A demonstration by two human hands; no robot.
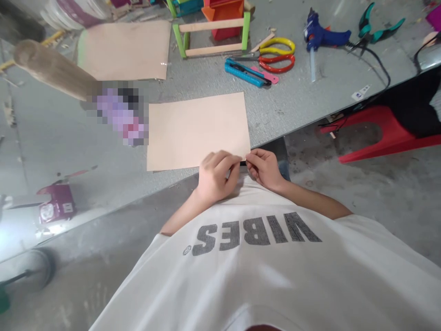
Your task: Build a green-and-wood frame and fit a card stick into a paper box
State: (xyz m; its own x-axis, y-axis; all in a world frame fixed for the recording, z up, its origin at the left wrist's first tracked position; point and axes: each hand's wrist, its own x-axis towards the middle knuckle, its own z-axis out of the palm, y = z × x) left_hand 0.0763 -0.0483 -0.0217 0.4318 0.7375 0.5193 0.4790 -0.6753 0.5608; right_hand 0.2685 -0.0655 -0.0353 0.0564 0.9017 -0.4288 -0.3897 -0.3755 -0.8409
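A pale peach rectangular sheet (196, 131), card or thin board, lies on the grey table with its near edge by my body. My left hand (217, 174) rests over that near edge, thumb and fingers pinched together close to the right front corner. At the corner itself, my right hand (263, 166) pinches the sheet between thumb and finger, its other fingers curled. The two sets of fingertips are almost touching. Beyond the sheet lie a blue utility knife (244, 72) and scissors (278, 55) with one yellow and one red handle loop.
Further back are another pale sheet (124, 50), a green-ended stick frame (213, 37), a blue glue gun (325, 37) and teal-handled pliers (379, 32). A wooden cylinder (51, 66) lies left, beside a pixelated patch. A red stool (372, 131) stands right of the table edge.
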